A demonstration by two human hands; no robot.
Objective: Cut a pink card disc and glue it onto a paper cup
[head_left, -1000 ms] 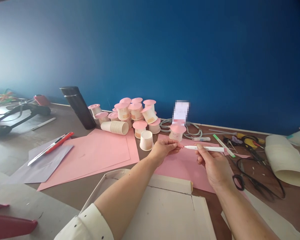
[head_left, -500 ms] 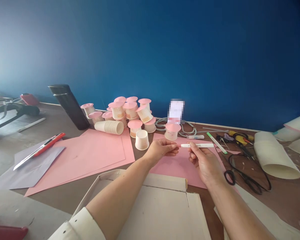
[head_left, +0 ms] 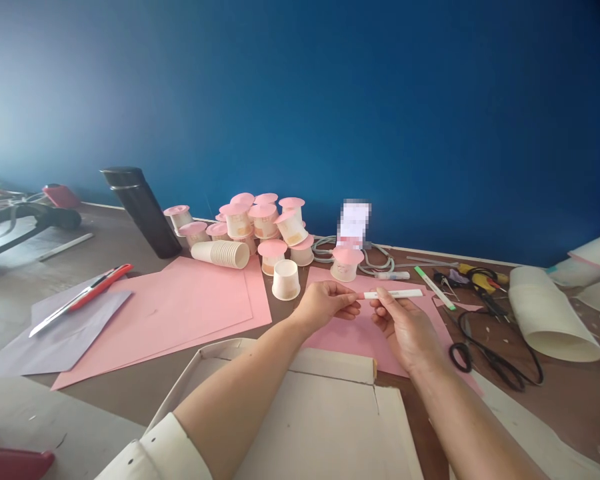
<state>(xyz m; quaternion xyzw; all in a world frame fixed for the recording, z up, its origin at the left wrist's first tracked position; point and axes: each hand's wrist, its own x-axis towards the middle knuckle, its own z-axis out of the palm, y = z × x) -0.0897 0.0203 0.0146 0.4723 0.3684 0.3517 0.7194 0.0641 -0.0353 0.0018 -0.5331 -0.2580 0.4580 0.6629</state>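
My right hand (head_left: 405, 327) pinches a white marker pen (head_left: 397, 293) and holds it level above a pink sheet of paper (head_left: 360, 330). My left hand (head_left: 325, 303) is closed in a pinch right at the pen's left end, on what looks like its pink cap, too small to be sure. Both hands hover over the table, just in front of a white paper cup (head_left: 285, 280) standing upside down and a cup with a pink paper lid (head_left: 347, 263).
A pile of pink-lidded cups (head_left: 263, 223) and a lying stack of cups (head_left: 221, 253) sit at the back, beside a black flask (head_left: 143, 210). Large pink sheets (head_left: 180, 310), a red box cutter (head_left: 83, 299), black scissors (head_left: 485, 353), a rolled white sheet (head_left: 547, 313) and a cardboard tray (head_left: 325, 413) surround the hands.
My hands have drawn closer together, the right hand sliding the pen leftward to the left hand's pinch. The view has shifted slightly.
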